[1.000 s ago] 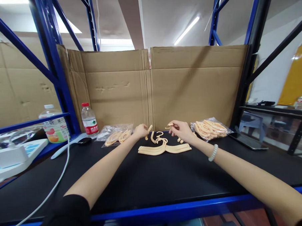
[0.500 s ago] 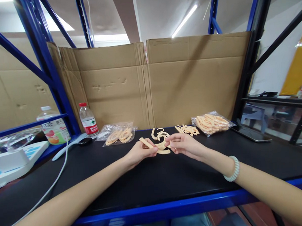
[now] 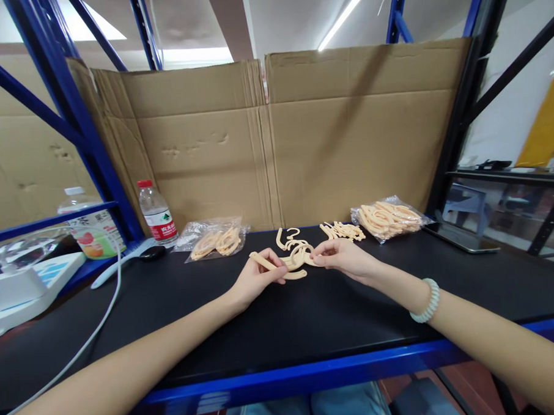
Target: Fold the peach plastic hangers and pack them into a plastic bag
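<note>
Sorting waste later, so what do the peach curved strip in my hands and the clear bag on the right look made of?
Peach curved strip: probably moulded plastic, matt; even colour, stiff uniform shape. Clear bag: thin plastic film, glossy; it crinkles and glints.

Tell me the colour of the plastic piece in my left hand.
The piece is pale peach; head view.

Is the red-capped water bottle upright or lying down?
Upright: the bottle stands on its base, red cap on top.
</note>
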A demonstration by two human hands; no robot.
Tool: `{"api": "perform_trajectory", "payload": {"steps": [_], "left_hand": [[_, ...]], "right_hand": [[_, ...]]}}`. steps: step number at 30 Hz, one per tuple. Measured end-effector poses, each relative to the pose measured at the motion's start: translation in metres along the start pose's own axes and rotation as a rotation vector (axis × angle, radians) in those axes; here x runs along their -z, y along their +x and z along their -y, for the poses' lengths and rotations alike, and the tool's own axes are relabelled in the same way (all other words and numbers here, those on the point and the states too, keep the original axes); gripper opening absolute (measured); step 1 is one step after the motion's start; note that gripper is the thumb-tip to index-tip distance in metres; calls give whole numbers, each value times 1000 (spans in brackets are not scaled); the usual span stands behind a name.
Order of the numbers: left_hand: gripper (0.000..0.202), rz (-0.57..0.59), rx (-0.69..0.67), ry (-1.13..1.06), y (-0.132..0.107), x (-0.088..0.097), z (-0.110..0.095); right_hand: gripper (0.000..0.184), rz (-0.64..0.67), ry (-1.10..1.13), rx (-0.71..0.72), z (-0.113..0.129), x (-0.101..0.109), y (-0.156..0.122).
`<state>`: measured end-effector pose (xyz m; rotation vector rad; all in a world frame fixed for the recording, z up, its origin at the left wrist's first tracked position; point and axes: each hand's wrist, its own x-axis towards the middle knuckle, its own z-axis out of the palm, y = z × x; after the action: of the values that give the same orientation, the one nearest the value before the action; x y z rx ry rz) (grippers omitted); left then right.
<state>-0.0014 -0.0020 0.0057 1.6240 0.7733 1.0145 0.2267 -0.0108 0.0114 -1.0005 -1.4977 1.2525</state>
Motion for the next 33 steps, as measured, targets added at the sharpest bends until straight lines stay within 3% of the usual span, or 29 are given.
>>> {"api": "perform_trajectory", "payload": {"steps": [13,18,22,27,33], "left_hand": [[25,36,-141,52,-4,-2,-5],[21,42,-218,131,-5,-1,-3],[20,52,-278,200,-7,-1,-3],[17,106,-422,336,-10,-3,-5],[11,53,-538,418,-12,-4,-7]], "right_hand": [[32,87,209,-72,-3,-8,-3],[28,98,133,-99,-2,-7,-3],[29,206,203,-186,-3,-7,-4],[33,270,256,-214,-4,-9,-6],[33,288,252,-254,-2,-10,-8]]}}
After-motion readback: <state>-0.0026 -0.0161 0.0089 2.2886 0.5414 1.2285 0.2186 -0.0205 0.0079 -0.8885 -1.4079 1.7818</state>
